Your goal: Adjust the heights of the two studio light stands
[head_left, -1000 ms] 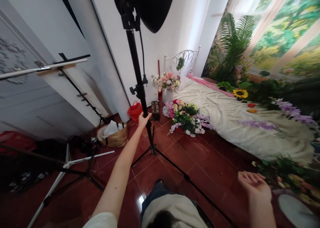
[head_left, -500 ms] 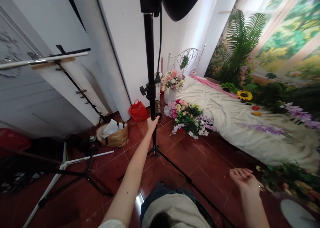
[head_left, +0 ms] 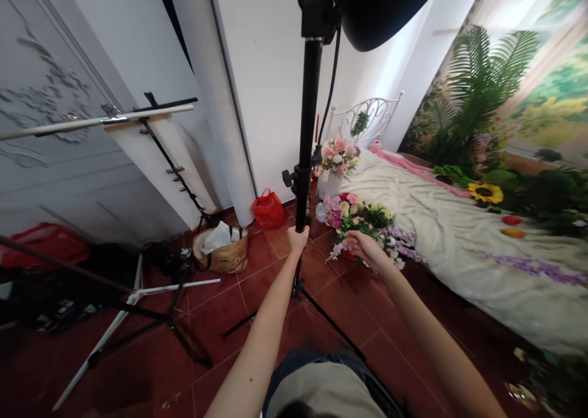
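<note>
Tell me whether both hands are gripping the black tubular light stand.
No: only the left hand grips the black tubular light stand, while the right hand is apart from it.

Head feed, colours as I get them: light stand (head_left: 310, 100) black, lamp reflector (head_left: 390, 11) likewise. Floor tiles (head_left: 255, 253) dark red, crossed by a grid of paler joints. Shopping bag (head_left: 269, 211) plain bright red; basket (head_left: 229, 257) tan-brown. Wall panel (head_left: 50, 93) grey, with tone-on-tone scrollwork. I read the blanket (head_left: 427, 216) as cream, unpatterned. Along its backdrop-side edge: a pink plush (head_left: 413, 166), a sunflower (head_left: 486, 193) with yellow petals round a dark centre, one red piece (head_left: 511, 220), one orange piece (head_left: 513, 233). Toward its foot edge, a lilac flower spray (head_left: 528, 264). Vase bouquet (head_left: 340, 153) pink and white. Backdrop (head_left: 560, 112) printed with green and yellow foliage.
</note>
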{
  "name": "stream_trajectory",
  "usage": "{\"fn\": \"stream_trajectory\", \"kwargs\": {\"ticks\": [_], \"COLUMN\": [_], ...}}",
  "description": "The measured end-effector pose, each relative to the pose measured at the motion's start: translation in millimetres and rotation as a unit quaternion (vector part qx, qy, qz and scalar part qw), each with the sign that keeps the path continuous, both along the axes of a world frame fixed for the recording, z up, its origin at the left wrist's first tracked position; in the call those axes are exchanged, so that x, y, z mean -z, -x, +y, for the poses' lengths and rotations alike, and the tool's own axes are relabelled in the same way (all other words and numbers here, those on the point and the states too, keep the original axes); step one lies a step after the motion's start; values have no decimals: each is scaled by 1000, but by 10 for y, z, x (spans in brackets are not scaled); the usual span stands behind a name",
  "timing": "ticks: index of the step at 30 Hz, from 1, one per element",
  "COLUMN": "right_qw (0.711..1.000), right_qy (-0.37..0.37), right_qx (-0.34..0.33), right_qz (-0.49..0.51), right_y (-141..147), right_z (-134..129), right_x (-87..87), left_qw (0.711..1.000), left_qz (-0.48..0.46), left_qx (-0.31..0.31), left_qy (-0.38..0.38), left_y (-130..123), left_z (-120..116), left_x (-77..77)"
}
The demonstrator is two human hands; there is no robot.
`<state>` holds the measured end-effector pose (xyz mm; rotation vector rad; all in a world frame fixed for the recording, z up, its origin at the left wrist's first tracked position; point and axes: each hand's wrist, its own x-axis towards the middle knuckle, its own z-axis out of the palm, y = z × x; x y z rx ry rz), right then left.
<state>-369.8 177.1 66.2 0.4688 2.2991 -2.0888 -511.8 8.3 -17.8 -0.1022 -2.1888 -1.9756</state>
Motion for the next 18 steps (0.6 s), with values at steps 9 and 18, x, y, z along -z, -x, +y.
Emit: {"fn": "stream_trajectory", "kwargs": {"ticks": [9,18], "right_qw": [805,922], "right_qy": [-520,-350], "right_qx": [-283,-165], "right_qz": [38,-21], "right_y": [1169,1569], "right_z": [-487,-627], "right_x": [175,41], "left_qw": [999,1000], "left_qz": [14,-7], "left_qx": [-27,-26], "left_qy": [20,8], "left_y": [35,46], "left_z": [18,21], "left_x": [23,-15]}}
